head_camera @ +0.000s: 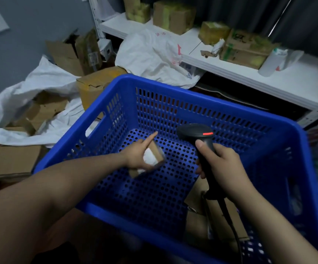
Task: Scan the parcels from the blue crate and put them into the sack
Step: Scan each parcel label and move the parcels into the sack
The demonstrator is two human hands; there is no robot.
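Holding a small cardboard parcel [153, 156] with its white label up, the left hand [138, 156] hangs low inside the blue crate [173, 88]. The right hand [223, 166] is wrapped around the handle of the barcode scanner [202, 141]. The scanner's head sits just right of the parcel, so the label lies to its left. The open white sack [21, 96] lies well off to the left, on the left hand's side.
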